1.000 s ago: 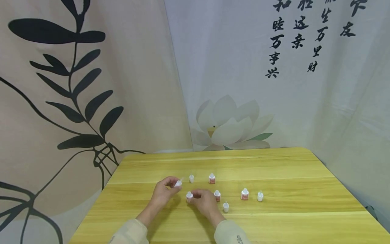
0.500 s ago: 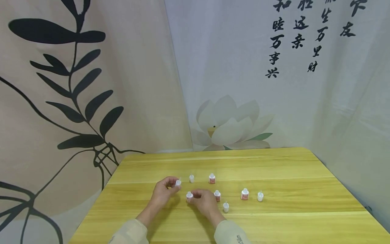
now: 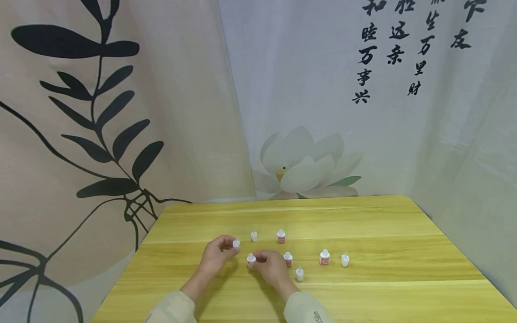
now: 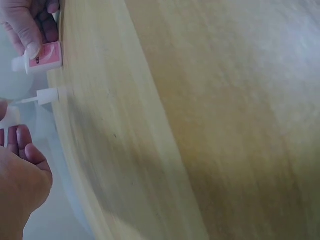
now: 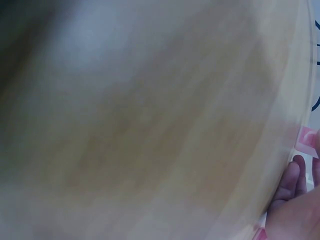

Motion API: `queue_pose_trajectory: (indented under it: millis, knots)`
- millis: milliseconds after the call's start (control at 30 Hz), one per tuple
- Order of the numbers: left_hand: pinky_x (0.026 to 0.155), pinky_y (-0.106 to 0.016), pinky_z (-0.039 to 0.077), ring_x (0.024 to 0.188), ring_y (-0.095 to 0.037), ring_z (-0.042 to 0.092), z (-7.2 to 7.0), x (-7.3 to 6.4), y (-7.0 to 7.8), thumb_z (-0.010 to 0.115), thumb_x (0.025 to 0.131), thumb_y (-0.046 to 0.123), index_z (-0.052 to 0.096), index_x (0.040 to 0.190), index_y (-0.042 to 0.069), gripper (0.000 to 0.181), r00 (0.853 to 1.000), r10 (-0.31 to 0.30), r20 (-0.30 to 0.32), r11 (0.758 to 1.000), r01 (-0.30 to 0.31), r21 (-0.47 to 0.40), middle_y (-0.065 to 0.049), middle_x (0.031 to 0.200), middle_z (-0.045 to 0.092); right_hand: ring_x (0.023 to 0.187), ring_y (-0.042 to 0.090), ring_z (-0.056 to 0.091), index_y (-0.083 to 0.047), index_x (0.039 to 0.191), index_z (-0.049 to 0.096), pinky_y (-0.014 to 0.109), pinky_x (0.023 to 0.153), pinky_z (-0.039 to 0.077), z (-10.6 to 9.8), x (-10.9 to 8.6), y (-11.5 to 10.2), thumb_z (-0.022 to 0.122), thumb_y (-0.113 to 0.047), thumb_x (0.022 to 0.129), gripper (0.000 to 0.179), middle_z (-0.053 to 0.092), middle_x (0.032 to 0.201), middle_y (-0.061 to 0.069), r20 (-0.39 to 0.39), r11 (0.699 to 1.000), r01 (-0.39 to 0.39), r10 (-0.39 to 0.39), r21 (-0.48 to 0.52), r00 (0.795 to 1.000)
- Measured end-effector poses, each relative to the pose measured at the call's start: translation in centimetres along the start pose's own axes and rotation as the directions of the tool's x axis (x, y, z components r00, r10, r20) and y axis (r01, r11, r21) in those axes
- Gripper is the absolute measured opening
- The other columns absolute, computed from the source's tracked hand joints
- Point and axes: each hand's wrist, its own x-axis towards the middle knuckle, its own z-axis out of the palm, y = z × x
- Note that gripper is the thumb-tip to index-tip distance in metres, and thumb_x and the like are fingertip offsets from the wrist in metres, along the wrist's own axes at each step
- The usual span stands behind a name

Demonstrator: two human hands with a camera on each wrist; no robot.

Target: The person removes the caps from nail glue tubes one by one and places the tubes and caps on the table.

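Note:
My left hand [image 3: 215, 256] pinches a small white cap [image 3: 236, 243] between thumb and fingertips, above the table. In the left wrist view this cap [image 4: 10, 118] is partly cut off by the frame's edge. My right hand [image 3: 271, 268] holds a small white bottle [image 3: 251, 259] with a pink-red label, upright on the table. The label shows clearly on the bottle [image 4: 45, 57] in the left wrist view, a thumb lying on it. Just beyond my hands stands a white cap with a thin stem [image 3: 254, 236], stem upward.
Around my right hand stand more labelled bottles: one behind [image 3: 281, 236], one close beside it [image 3: 288, 259], one farther right [image 3: 324, 257]. White stemmed caps stand in front [image 3: 299, 274] and at right [image 3: 345, 260]. Printed curtains hang behind the wooden table [image 3: 383, 229].
The cap in my left hand has tilted and dropped slightly, and its thin stem no longer shows in the head view. My right hand and its bottle have stayed in place.

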Motion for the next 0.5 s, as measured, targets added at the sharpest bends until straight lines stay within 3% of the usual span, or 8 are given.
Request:
queue_pose_trajectory:
  millis: [500]
  knots:
    - [0.073, -0.027, 0.053, 0.088, -0.019, 0.06, -0.09, -0.26, -0.85, 0.077, 0.085, 0.007, 0.067, 0.104, 0.002, 0.022, 1.0, -0.011, 0.001, 1.0, 0.011, -0.006, -0.006, 0.095, 0.066, 0.096, 0.02, 0.065, -0.013, 0.101, 0.075, 0.046, 0.089, 0.051, -0.03, 0.14, 0.03, 0.079, -0.021, 0.084, 0.019, 0.073, 0.098, -0.002, 0.003, 1.0, -0.021, 0.021, -0.018, 1.0]
